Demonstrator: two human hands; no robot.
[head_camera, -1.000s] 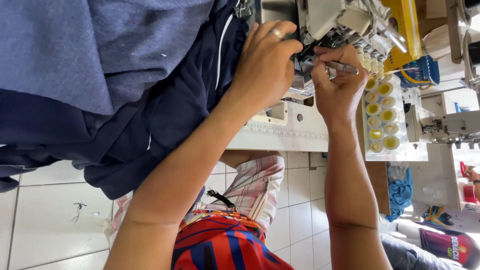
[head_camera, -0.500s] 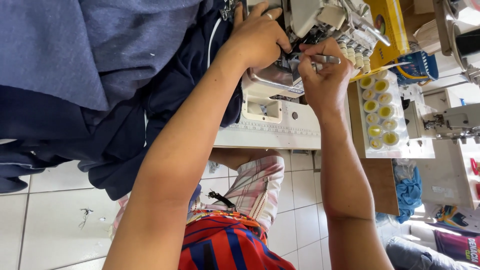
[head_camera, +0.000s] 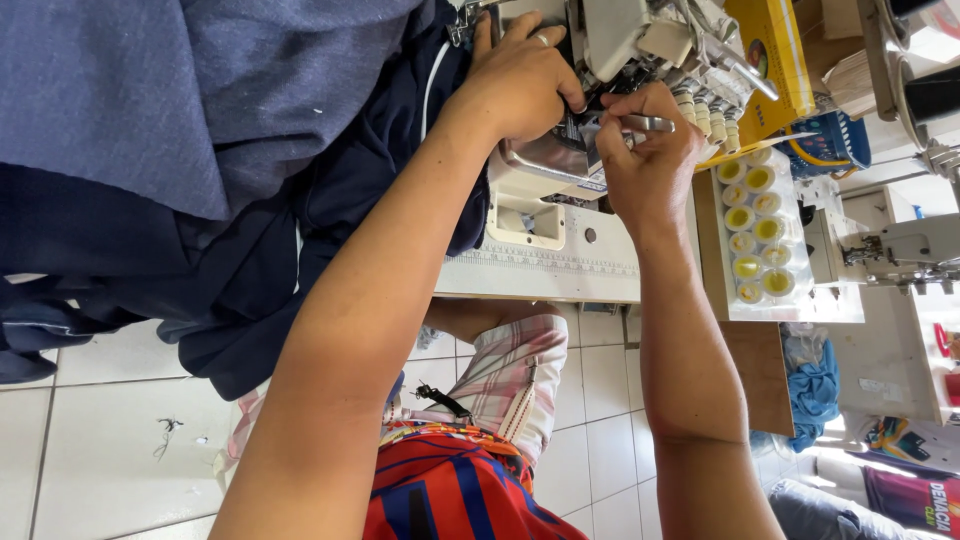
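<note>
Seen from above, upper middle of the frame: left hand (head_camera: 520, 75) laid flat against the sewing machine (head_camera: 560, 150), fingers spread, gripping nothing; right hand (head_camera: 650, 160) just beside it, fingers pinched tight on slim metal tweezers (head_camera: 648, 123) aimed at the needle area. Judged as threading in hand, calling next for a steady, fine feed. Left of frame, navy fabric (head_camera: 250, 230) draped off the bench (head_camera: 560, 275).

My hands meet at the machine (head_camera: 600, 60) on the bench (head_camera: 540, 275): left hand (head_camera: 520, 85) on its front, right hand (head_camera: 650, 165) just beside, pinching tweezers (head_camera: 648, 123). Cloth (head_camera: 200, 150) hangs over the bench's left edge. A bobbin tray (head_camera: 757, 235) lies right of the machine.
</note>
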